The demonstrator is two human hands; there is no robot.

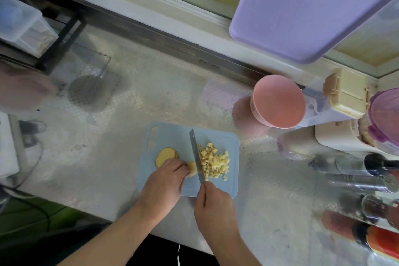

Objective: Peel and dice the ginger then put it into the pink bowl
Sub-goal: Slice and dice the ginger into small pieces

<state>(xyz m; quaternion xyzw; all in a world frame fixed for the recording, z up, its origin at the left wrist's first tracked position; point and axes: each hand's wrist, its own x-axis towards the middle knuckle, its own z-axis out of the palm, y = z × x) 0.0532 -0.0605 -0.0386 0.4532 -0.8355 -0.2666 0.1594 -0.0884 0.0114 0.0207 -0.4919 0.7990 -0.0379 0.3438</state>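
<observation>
A light blue cutting board [164,136] lies on the counter near its front edge. My right hand [213,205] grips the handle of a knife [195,153], whose blade stands on edge across the board. My left hand [164,181] presses ginger strips [191,168] against the blade's left side. A pile of diced ginger [213,163] lies to the right of the blade. A stack of peeled ginger slices [165,155] rests on the board to the left, partly under my left fingers. The pink bowl [277,101] stands empty behind the board to the right.
A purple cutting board [302,11] leans over the window sill at the back right. Lidded containers [345,93] and several bottles [367,179] crowd the right edge. A black rack with clear plastic boxes [26,28] stands at the back left. A cable [36,157] trails along the left.
</observation>
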